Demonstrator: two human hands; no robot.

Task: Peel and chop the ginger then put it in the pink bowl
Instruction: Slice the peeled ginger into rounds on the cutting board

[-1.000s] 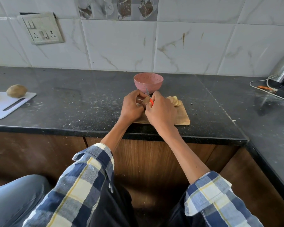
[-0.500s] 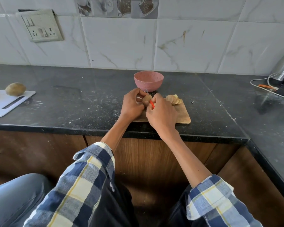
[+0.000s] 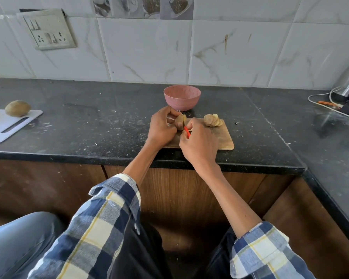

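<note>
Counter (image 3: 109,125): dark speckled stone, running along a tiled wall and turning a corner at the right.
White board (image 3: 0,127): lies at the far left of the counter, a brown potato (image 3: 17,108) resting on it.
Wooden board (image 3: 224,137): sits near the counter's front edge, under both hands.
Pink bowl (image 3: 182,97): stands upright just behind the wooden board, nothing visible inside.
Left hand (image 3: 161,127): fingers curled round a ginger piece (image 3: 179,122), gripping it above the wooden board.
Right hand (image 3: 199,146): curled round a knife with an orange handle (image 3: 187,131), touching the held ginger from the right; the blade is mostly hidden.
Ginger piece: brown-skinned, knobby, between the two hands, near the bowl.
Second ginger piece (image 3: 211,120): lies on the board's far right corner, pale cut faces showing, apart from the hands.
</note>
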